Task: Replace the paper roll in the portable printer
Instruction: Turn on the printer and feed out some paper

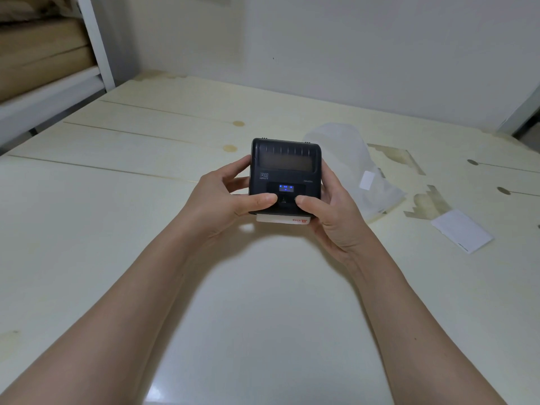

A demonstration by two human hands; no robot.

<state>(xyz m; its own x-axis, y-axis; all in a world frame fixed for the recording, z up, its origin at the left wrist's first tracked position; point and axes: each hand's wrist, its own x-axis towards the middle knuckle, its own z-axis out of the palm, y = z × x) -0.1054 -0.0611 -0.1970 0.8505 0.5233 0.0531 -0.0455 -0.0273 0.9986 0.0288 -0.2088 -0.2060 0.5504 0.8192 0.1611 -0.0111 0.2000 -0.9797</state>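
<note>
Head view: at far left a white shelf frame (96,45) stands beside the pale table (117,217), whose top shows seams and a few brown spots. Moving inward, the left hand (222,197) has its grip closed on the left side of the portable printer (285,173), fingers along the edge and the thumb laid on the front panel just left of the centre button. The printer is black, held between both hands above the middle of the table, its lid shut, a small blue display (286,187) lit, and a strip of white paper (282,220) with red print sticking out of its near edge. The right hand (330,211) mirrors this, its grip closed on the printer's right side with the thumb on the panel. Behind that hand lies a crumpled translucent bag (350,168). Farther right, a white card (461,230) lies flat, apart from the bag.
</note>
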